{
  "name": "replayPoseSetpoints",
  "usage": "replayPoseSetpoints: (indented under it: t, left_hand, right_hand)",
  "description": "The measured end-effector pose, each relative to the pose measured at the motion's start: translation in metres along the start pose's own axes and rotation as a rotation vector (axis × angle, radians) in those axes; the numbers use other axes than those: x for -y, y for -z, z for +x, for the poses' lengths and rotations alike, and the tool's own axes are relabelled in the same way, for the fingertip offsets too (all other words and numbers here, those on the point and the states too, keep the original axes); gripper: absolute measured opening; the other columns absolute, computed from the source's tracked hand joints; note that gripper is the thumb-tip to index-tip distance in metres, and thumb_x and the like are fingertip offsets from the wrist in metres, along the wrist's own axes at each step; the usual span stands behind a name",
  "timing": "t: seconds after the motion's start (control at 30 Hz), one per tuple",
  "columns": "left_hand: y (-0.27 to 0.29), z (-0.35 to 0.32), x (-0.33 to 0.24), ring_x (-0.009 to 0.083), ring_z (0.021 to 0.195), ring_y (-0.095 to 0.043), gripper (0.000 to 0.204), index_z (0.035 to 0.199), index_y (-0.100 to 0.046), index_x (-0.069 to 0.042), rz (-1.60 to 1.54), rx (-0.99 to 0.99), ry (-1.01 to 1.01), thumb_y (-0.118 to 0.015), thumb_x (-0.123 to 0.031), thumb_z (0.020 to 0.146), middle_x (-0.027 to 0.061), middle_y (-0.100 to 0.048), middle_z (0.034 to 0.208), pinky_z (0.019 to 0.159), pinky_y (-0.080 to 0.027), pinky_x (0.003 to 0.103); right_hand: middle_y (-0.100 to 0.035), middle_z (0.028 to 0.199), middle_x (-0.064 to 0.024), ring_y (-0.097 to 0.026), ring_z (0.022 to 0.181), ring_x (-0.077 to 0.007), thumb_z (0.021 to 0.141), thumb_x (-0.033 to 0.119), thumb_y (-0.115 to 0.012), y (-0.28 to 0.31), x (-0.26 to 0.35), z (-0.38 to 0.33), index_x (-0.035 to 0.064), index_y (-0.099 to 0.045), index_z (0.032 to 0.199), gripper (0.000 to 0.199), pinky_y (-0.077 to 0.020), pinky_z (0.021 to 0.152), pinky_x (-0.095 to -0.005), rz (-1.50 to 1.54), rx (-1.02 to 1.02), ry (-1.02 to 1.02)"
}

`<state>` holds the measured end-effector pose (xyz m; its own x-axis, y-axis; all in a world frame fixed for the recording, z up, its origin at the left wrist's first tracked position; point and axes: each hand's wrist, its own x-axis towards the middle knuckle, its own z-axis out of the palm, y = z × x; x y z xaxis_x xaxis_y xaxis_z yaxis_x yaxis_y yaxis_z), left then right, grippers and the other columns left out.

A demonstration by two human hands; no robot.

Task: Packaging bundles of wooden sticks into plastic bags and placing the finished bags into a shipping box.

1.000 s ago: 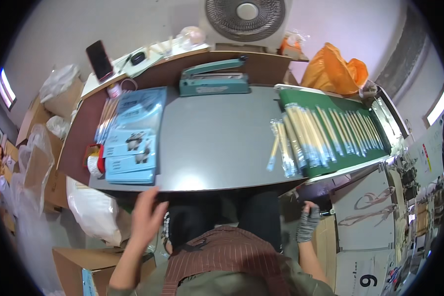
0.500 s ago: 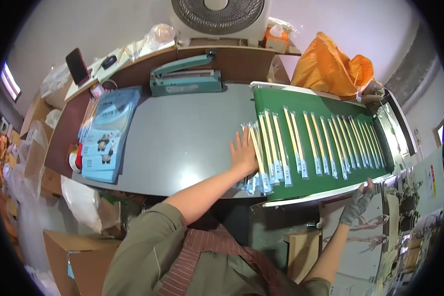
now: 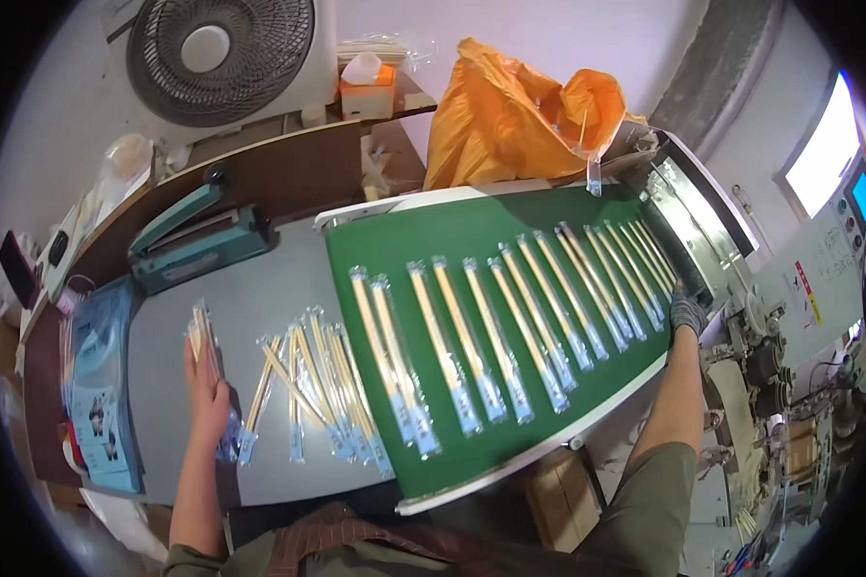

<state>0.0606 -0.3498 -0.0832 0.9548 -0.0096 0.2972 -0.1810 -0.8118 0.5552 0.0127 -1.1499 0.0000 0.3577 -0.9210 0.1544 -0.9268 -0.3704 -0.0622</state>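
My left hand (image 3: 207,389) is closed around a small bunch of plastic-wrapped chopsticks (image 3: 200,332), held with their tips pointing away from me over the grey tabletop. Beside it, to the right, more wrapped chopsticks (image 3: 303,385) lie in a loose, crossed heap against the belt's left end. Several wrapped pairs (image 3: 491,365) lie slanted in a row along the green conveyor belt (image 3: 452,236), their blue ends toward me. My right hand (image 3: 688,315), in a grey fingerless glove, is at the belt's right end by the last packets; its fingers are mostly hidden.
A metal machine housing (image 3: 688,226) stands at the belt's right end, with a control panel beyond. Behind the belt sits an orange bag (image 3: 510,125). A teal heat sealer (image 3: 202,250), blue printed bags (image 3: 101,385) and a fan (image 3: 221,62) are to the left.
The view has swung right. My left hand has gone left from the belt's start and now holds chopsticks; others lie loose on the table. My right hand has moved to the belt's right end.
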Motion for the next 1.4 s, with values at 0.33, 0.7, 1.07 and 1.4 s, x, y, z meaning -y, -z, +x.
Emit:
replayPoseSetpoints:
  t: [0.33,0.7,1.07,1.4]
  left_hand:
    - [0.009,0.003,-0.017,0.0349,0.14,-0.019,0.071,0.14,-0.036,-0.004,-0.045,-0.016,0.058,-0.045,0.007,0.07,0.0192,-0.017,0.151,0.113,-0.018,0.041]
    - [-0.027,0.016,0.009,0.0409,0.137,-0.018,0.059,0.139,-0.036,-0.004,-0.075,-0.03,0.014,-0.05,-0.036,0.091,0.0248,-0.019,0.149,0.111,-0.015,0.049]
    - [0.002,0.002,-0.005,0.0469,0.137,-0.013,0.072,0.14,-0.034,0.001,-0.283,0.057,-0.156,-0.048,-0.05,0.09,0.0184,-0.016,0.152,0.109,-0.012,0.056]
    - [0.014,0.029,0.021,0.0439,0.137,-0.014,0.064,0.141,-0.036,-0.011,-0.11,0.088,-0.112,-0.051,-0.046,0.089,0.0167,-0.018,0.152,0.107,-0.017,0.058]
  right_hand:
    - [-0.058,0.109,-0.0198,-0.057,0.098,-0.0353,0.085,0.022,-0.06,-0.001,0.031,-0.104,0.006,-0.054,0.121,0.04,-0.044,0.092,-0.0386,0.373,-0.211,0.846]
    - [-0.049,0.125,-0.0235,-0.047,0.117,-0.0372,0.087,0.025,-0.056,0.07,0.152,-0.509,-0.0001,-0.047,0.129,0.05,-0.0352,0.103,-0.0448,0.499,-0.029,1.263]
    - [-0.043,0.134,-0.0267,-0.045,0.121,-0.0383,0.094,0.034,-0.046,-0.024,0.248,-0.58,-0.004,-0.033,0.137,0.059,-0.035,0.104,-0.038,0.621,0.256,0.993]
    - [-0.048,0.133,-0.0108,-0.044,0.121,-0.0174,0.092,0.025,-0.055,0.054,0.259,-0.65,0.0018,-0.027,0.144,0.064,-0.0357,0.099,-0.0272,1.326,1.166,0.605]
